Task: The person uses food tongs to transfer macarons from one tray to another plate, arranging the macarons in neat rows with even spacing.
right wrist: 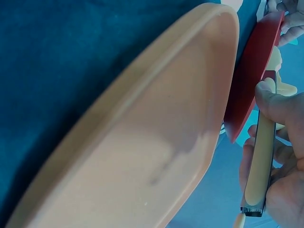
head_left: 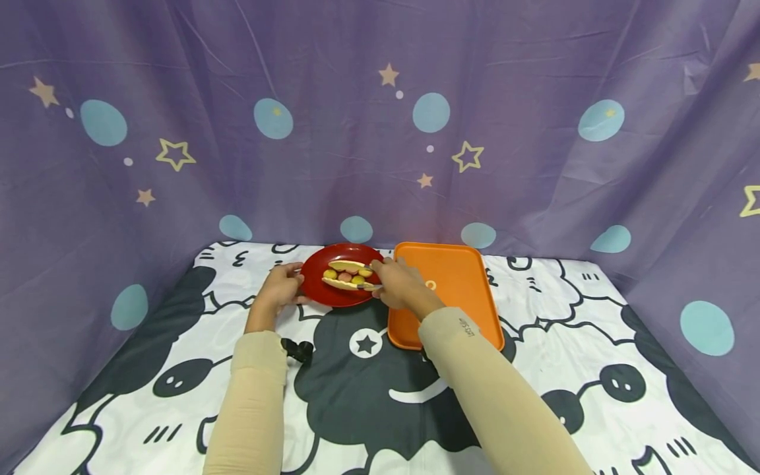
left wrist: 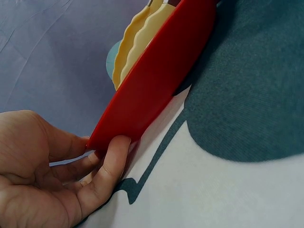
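My left hand pinches the left rim of a red oval plate, thumb at the upper edge and fingers beneath. In my right hand is a pair of tongs with a metal body and cream grips, its fingers wrapped round the handle. The wavy cream tong ends reach over the plate. Between them, in the head view, lie several small round yellow and pinkish pieces. I cannot tell whether the tongs squeeze these pieces. A pale ring at the tongs' rear end shows beyond the right wrist.
An orange rectangular tray with a raised rim lies just right of the plate, under the right forearm. A black-and-white cartoon cloth covers the table. Behind it hangs a purple curtain with stars and blue ovals.
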